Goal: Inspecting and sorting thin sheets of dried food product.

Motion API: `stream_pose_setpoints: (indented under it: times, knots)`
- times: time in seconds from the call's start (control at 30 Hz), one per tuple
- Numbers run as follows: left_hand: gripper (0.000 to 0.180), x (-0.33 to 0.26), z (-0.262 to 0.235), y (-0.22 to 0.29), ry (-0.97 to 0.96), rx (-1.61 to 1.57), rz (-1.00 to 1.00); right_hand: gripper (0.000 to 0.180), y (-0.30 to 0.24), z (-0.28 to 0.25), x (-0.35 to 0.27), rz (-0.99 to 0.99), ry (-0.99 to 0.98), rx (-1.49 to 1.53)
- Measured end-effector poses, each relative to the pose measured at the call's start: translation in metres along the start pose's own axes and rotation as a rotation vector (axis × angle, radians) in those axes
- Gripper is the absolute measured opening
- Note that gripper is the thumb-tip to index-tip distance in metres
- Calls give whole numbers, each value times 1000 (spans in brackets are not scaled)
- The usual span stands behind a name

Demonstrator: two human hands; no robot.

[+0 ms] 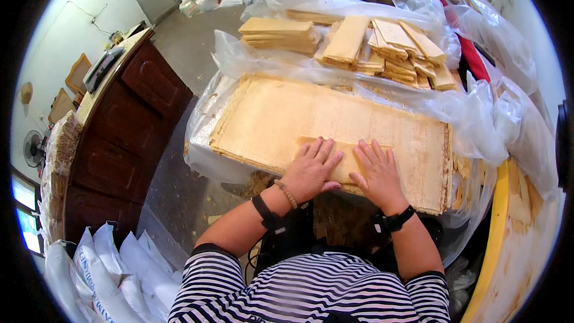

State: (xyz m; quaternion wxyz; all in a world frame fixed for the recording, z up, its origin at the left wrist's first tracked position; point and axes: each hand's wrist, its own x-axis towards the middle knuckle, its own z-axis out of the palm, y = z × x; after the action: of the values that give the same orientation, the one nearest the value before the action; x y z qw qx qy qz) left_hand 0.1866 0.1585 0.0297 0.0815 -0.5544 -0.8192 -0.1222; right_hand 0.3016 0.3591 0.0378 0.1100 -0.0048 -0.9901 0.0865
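Note:
A wide stack of thin, tan, dry-looking sheets with rough edges lies in front of me. At its near edge, a smaller folded tan sheet rests on top. My left hand presses flat on the left part of the folded sheet, its fingers spread and a beaded bracelet at the wrist. On the right part lies my right hand, palm down with the fingers apart. Neither hand grips anything. The sheet's outline is partly hidden beneath both hands.
Beyond the stack, bundles of folded sheets and looser folded pieces sit on clear plastic wrap. A dark wooden cabinet stands left, with white sacks at lower left. A yellow-edged board is at right.

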Motion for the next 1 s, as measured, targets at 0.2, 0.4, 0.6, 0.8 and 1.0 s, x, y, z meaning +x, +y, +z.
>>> stream_pose_setpoints:
  times: [0.2, 0.4, 0.6, 0.8, 1.0]
  knots:
    - [61, 19, -22, -3, -160, 7, 83, 56, 38, -17, -19, 120, 109, 364]
    - [42, 20, -17, -13, 89, 86, 139, 52, 101, -34, -74, 362, 191, 37]
    - [45, 95, -66, -61, 228, 172, -190, 57, 97, -30, -80, 423, 166, -114]
    - [22, 268, -69, -125, 366, 406, -370, 55, 96, -31, -81, 444, 172, -83]
    - [53, 328, 38, -188, -211, 122, -140, 53, 97, -28, -72, 429, 193, -22]
